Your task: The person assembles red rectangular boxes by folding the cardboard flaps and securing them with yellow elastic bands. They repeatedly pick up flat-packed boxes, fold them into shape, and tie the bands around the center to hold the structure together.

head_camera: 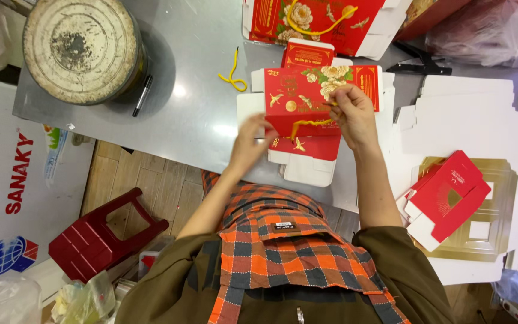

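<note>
The checked apron [283, 240] fills the near edge, both forearms reaching out from it over the grey table [199, 90]. The red box [307, 96] sits flat between the hands, on a stack of like blanks. The right hand [352, 114] pinches the yellow cord [310, 124] at the box's upper face, fingers closed on it; the left hand [253, 141] presses the box's near-left corner, fingers curled against the card. As I judge it, the cord wants a steady pull while the left hand pins the card flat. Right of the grip, white sheets [469, 120] crowd close, a folded red carton [445, 195] on them. Left of it the table lies bare out to a big tin [82, 48], a pen [142, 95] and a loose cord [233, 73].
</note>
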